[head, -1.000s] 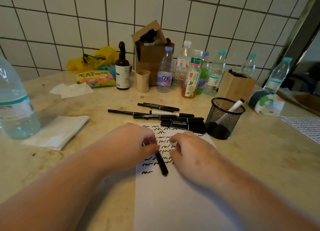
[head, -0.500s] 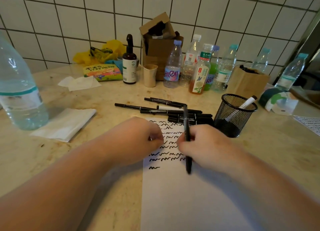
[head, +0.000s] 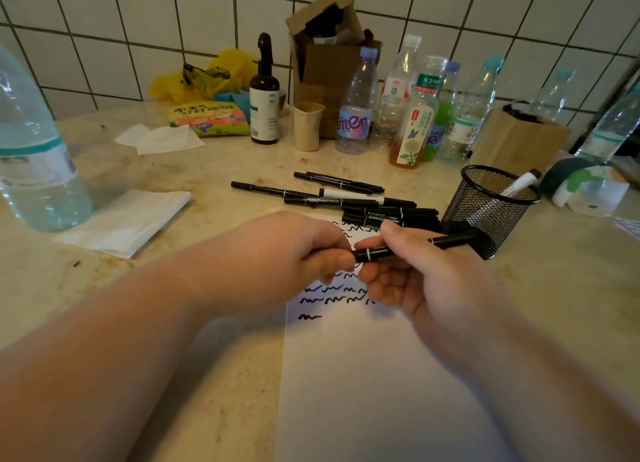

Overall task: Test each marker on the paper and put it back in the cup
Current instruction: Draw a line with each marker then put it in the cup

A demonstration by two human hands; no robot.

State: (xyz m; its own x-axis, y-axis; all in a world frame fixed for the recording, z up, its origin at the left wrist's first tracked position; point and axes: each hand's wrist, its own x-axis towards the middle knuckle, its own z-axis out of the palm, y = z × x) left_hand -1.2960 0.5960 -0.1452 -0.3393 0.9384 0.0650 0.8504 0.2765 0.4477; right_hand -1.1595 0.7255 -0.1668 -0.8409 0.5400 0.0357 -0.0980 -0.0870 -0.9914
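Note:
A black marker [head: 446, 242] is held level above the white paper [head: 374, 375], its far end pointing toward the black mesh cup [head: 485, 208]. My right hand [head: 415, 271] grips its barrel. My left hand [head: 291, 257] pinches the marker's near end, where the cap sits. Black squiggles cover the paper's upper part. A pile of several black markers [head: 346, 198] lies on the counter behind the paper. One white marker [head: 519, 182] stands in the cup.
A large water bottle [head: 31, 156] and folded tissue [head: 124, 220] are at the left. Along the tiled wall stand a dark pump bottle [head: 265, 97], a beige cup [head: 307, 125], a cardboard box [head: 329, 63] and several plastic bottles [head: 356, 108].
The marker went from lying on the paper to my right hand, which held it upright and then turned it level. My left hand has come to grip its near end.

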